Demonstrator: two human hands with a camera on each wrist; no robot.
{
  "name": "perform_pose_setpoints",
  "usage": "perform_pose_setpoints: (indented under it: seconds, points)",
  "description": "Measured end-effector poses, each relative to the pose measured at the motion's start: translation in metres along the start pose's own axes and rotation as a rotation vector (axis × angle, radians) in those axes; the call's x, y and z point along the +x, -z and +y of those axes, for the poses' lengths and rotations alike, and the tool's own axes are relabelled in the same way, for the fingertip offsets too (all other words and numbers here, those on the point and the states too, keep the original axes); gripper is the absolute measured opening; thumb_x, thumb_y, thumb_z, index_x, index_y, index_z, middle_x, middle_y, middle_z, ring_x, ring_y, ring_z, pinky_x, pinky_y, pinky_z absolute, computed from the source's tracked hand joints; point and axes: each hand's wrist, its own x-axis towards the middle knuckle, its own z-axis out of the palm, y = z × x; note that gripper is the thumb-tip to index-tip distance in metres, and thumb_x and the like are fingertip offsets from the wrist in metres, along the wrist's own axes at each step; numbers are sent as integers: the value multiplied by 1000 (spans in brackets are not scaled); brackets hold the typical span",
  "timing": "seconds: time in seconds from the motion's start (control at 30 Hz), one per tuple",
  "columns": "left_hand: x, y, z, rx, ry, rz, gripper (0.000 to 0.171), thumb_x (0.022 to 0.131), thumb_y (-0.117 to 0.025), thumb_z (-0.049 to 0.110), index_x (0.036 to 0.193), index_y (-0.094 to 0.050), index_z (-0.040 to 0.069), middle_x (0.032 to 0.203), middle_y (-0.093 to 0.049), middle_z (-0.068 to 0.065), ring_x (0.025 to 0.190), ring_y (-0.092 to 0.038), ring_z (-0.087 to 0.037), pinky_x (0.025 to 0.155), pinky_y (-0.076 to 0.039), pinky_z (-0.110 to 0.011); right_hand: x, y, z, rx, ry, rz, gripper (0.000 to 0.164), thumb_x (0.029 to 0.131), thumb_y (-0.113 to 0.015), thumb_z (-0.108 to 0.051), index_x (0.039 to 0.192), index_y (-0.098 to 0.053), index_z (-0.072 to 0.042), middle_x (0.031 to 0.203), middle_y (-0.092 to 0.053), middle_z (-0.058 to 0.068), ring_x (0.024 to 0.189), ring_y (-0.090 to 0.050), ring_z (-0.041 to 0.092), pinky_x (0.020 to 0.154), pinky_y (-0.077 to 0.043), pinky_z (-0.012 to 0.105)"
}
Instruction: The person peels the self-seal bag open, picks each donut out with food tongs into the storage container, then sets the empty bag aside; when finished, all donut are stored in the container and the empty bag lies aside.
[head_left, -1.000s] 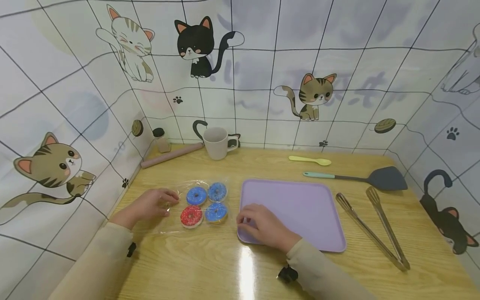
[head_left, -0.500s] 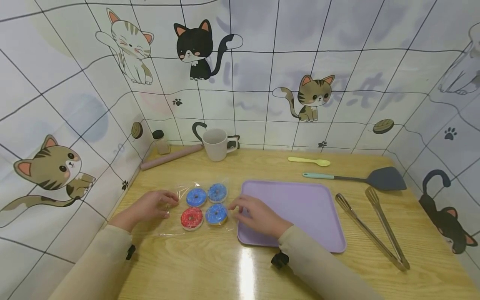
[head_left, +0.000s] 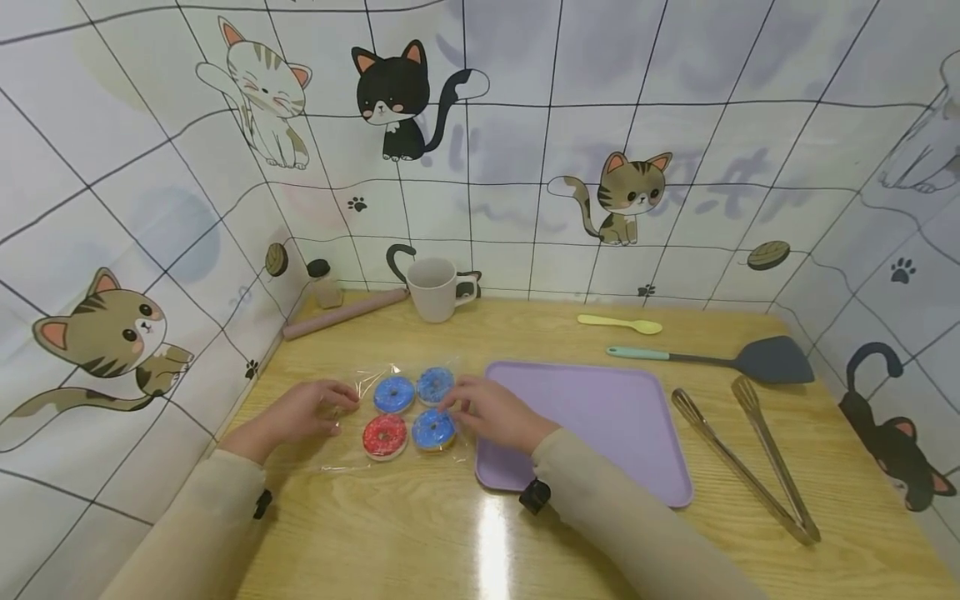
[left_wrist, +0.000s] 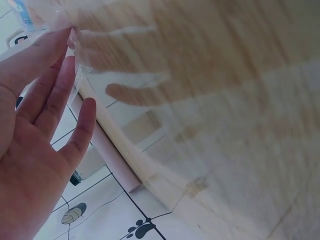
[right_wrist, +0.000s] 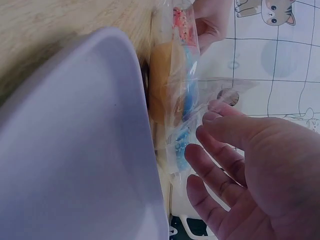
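Note:
A clear plastic bag [head_left: 347, 452] lies on the table with one red donut [head_left: 372, 437] and several blue donuts [head_left: 392, 400] inside. My left hand [head_left: 300, 415] is at the bag's left edge, its thumb and forefinger pinching the film; in the left wrist view the film spreads out beside the fingertips. My right hand [head_left: 498, 412] reaches over the left part of a purple tray [head_left: 592, 425], fingers loosely bent. Its fingertips are right at the bag's right side, over the blue donuts, beside a raised flap of film in the right wrist view.
Behind the bag are a mug [head_left: 432, 292], a rolling pin [head_left: 345, 314] and a small black-lidded jar [head_left: 326, 285]. To the right lie a yellow spoon [head_left: 618, 323], a turner [head_left: 772, 360] and metal tongs [head_left: 776, 462]. Cat-printed walls enclose the table.
My right hand has moved left from over the tray to the bag's right side, its fingertips now over the blue donuts. The left hand has stayed at the bag's left edge.

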Motion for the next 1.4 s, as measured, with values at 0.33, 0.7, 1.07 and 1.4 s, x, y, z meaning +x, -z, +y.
perform_pose_setpoints:
  seconds: [0.33, 0.7, 1.07, 1.4]
  points:
    - [-5, 1, -4, 3, 22, -4, 38, 84, -84, 6, 121, -77, 9, 134, -67, -11, 129, -59, -41, 109, -46, -60, 5, -5, 0, -29, -29, 37, 9, 99, -71, -19, 107, -76, -21, 107, -67, -8, 92, -62, 6, 78, -53, 22]
    - [-2, -8, 3, -51, -34, 2, 38, 84, -84, 5, 121, -76, 5, 132, -68, -13, 126, -61, -41, 108, -47, -58, -18, -6, 5, -56, -45, 91, 4, 98, -72, -17, 101, -75, -19, 108, -68, -5, 92, -65, 16, 78, -53, 26]
    - [-1, -11, -1, -48, 20, -1, 39, 83, -85, 7, 121, -77, 8, 135, -67, -11, 130, -58, -41, 109, -46, -59, -29, 0, 11, -114, -42, 132, 4, 100, -71, -23, 101, -74, -21, 108, -68, -9, 94, -66, 11, 82, -56, 28]
    - [-1, -3, -3, -43, -5, 24, 39, 83, -84, 6, 121, -76, 8, 135, -67, -11, 130, -59, -42, 110, -44, -60, -35, 9, 15, -102, -68, 165, 3, 97, -74, -25, 96, -74, -21, 100, -67, -8, 94, -67, 15, 82, -55, 31]
